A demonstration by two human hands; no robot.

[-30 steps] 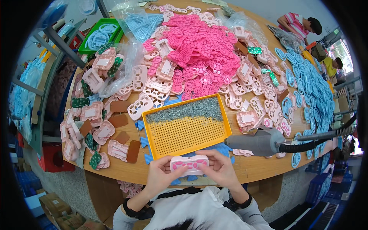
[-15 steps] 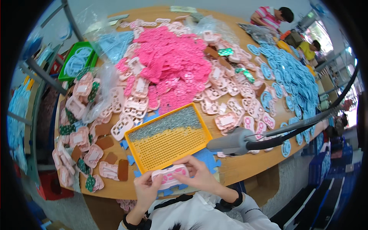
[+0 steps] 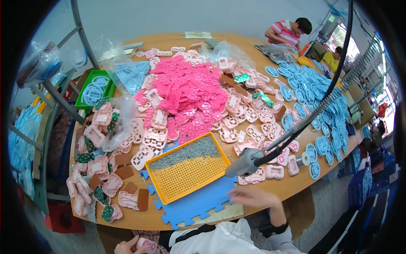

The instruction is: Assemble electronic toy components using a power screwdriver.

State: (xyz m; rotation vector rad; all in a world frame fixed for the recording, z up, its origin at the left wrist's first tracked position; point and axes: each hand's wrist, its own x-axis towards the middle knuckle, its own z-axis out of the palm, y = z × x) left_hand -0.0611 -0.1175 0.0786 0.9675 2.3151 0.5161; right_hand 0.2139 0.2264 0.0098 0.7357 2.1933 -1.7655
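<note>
Below the table's front edge, my left hand (image 3: 127,247) grips a pale pink plastic part (image 3: 148,245) with darker pink pads, partly cut off by the lower rim. More pink parts show beneath it. My right hand (image 3: 253,197) hovers over the right end of the blue foam mat (image 3: 198,203), empty, its slightly blurred fingers stretched leftward. Just above it hangs a grey electric screwdriver (image 3: 244,163) on a black cable. The yellow perforated tray (image 3: 186,183) lies tilted on the mat, small silvery screws (image 3: 190,151) heaped along its far side.
Bright pink pieces (image 3: 188,91) are piled mid-table, ringed by pale pink shells (image 3: 158,118). Light blue oval parts (image 3: 313,89) cover the right side. A green bin (image 3: 112,89) and clear plastic bags stand left. A co-worker in a striped shirt (image 3: 283,31) sits at the far right.
Both hands held the pale pink part before the tray. Now the left has carried it down past the table edge, while the right has let go and moved right. The view has shifted.
</note>
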